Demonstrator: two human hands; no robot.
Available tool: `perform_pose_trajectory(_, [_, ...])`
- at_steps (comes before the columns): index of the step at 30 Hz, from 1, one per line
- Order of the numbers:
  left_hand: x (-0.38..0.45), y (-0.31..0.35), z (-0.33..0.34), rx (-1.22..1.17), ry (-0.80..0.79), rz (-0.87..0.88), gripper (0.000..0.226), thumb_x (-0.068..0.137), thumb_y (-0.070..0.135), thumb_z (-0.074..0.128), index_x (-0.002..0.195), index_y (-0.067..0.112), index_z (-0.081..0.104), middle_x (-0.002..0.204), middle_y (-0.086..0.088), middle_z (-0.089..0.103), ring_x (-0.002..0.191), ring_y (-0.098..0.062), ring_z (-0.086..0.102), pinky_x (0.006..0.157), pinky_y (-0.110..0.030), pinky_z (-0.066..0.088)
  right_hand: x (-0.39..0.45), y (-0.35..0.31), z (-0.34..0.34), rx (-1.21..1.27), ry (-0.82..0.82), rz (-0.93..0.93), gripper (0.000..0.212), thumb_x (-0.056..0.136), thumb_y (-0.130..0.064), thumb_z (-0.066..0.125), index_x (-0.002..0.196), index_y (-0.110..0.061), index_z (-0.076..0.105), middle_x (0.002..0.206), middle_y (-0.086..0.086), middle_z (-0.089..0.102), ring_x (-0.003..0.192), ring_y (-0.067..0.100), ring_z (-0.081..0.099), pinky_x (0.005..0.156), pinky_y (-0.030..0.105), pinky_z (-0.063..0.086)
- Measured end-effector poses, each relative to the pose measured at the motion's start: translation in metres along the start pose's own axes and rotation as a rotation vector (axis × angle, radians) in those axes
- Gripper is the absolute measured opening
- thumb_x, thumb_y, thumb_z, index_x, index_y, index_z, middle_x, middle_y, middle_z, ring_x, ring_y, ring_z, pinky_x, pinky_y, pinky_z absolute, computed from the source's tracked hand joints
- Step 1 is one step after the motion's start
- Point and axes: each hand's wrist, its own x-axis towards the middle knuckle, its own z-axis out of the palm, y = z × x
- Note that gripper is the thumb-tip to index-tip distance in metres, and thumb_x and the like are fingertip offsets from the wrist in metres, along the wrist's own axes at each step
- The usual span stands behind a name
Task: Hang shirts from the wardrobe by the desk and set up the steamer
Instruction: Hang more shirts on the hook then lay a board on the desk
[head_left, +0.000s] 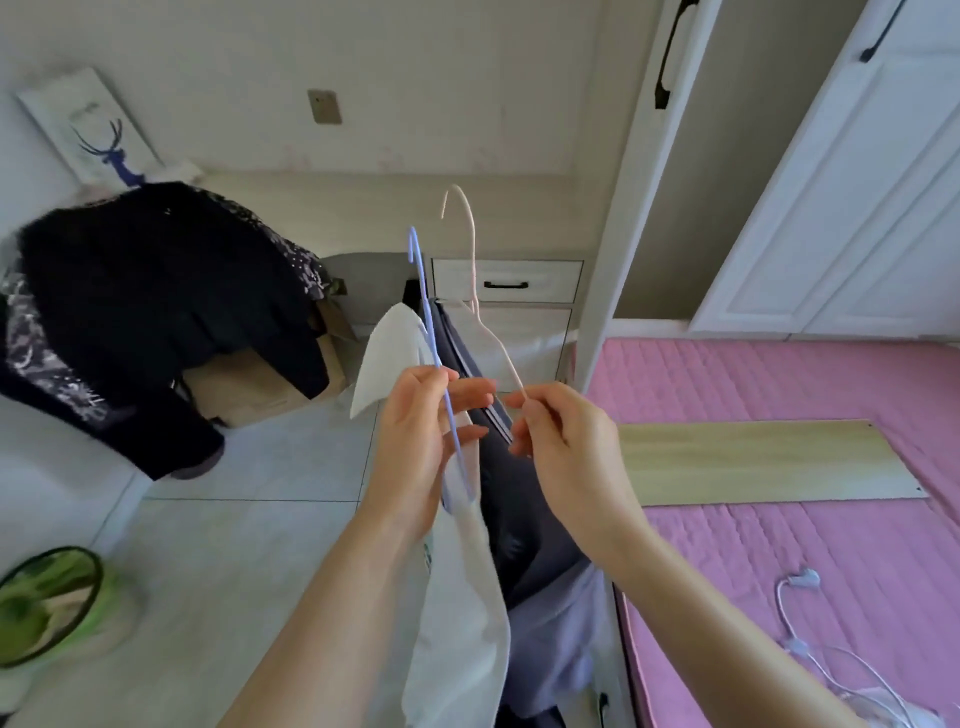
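Observation:
My left hand (415, 441) grips a blue wire hanger (427, 312) that carries a white shirt (457, 597), which hangs down past my forearm. My right hand (561, 441) pinches the shoulder wire of a pale pink hanger (470, 244) with its hook pointing up. A dark navy garment (524, 519) hangs between my two hands; I cannot tell which hanger it sits on. Both hands are held close together in front of the desk drawers (506, 283). No steamer shows in this view.
Dark clothes (156, 312) drape over a chair at the left, with a cardboard box (249, 384) behind. A pink bed (779, 545) at the right bears a wooden board (769, 460) and a white cable (795, 613). White wardrobe doors (852, 208) stand open. A green round object (47, 603) lies on the floor.

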Motion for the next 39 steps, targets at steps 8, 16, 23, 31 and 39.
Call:
perform_pose_trajectory(8, [0.004,0.01,-0.019,-0.113,0.064,0.063,0.013,0.097,0.02,0.053,0.094,0.008,0.048,0.106,-0.005,0.074,0.096,-0.03,0.07,0.074,-0.038,0.055,0.015,-0.025,0.025,0.092,-0.224,-0.035,0.025,0.1,-0.009,0.038,0.089,-0.011,0.061,0.079,0.002,0.074,0.066,0.01,0.071,0.066,0.026,0.057])
perform_pose_trajectory(16, [0.03,0.025,-0.015,-0.143,0.184,0.072,0.016,0.097,0.021,0.053,0.092,0.006,0.05,0.1,-0.011,0.075,0.089,-0.03,0.066,0.075,-0.04,0.054,0.056,-0.035,0.032,0.071,-0.331,-0.104,0.027,0.099,-0.005,0.037,0.087,-0.006,0.06,0.071,0.005,0.068,0.046,0.019,0.055,0.051,0.022,0.046])
perform_pose_trajectory(23, [0.073,0.034,-0.027,-0.511,0.138,-0.062,0.043,0.102,0.033,0.04,0.127,0.003,0.057,0.126,-0.009,0.065,0.115,-0.017,0.063,0.106,-0.033,0.041,0.102,-0.028,0.037,0.03,-0.481,-0.186,0.026,0.095,0.002,0.037,0.084,-0.001,0.06,0.069,0.005,0.068,0.044,0.017,0.056,0.051,0.017,0.043])
perform_pose_trajectory(31, [0.102,0.038,-0.025,-0.644,0.231,0.02,0.027,0.101,0.016,0.043,0.12,0.001,0.054,0.123,-0.014,0.066,0.115,-0.026,0.063,0.105,-0.036,0.041,0.153,-0.016,0.038,-0.159,-0.645,-0.286,0.026,0.095,-0.004,0.043,0.083,-0.011,0.065,0.073,0.0,0.072,0.063,0.009,0.067,0.065,0.018,0.052])
perform_pose_trajectory(39, [0.124,0.034,-0.026,-0.737,0.362,-0.025,0.035,0.1,0.013,0.044,0.132,-0.001,0.044,0.12,-0.019,0.066,0.108,-0.033,0.066,0.102,-0.044,0.046,0.191,-0.002,0.057,-0.341,-0.764,-0.373,0.024,0.098,-0.022,0.046,0.083,-0.017,0.065,0.075,-0.007,0.069,0.067,0.007,0.063,0.062,0.017,0.049])
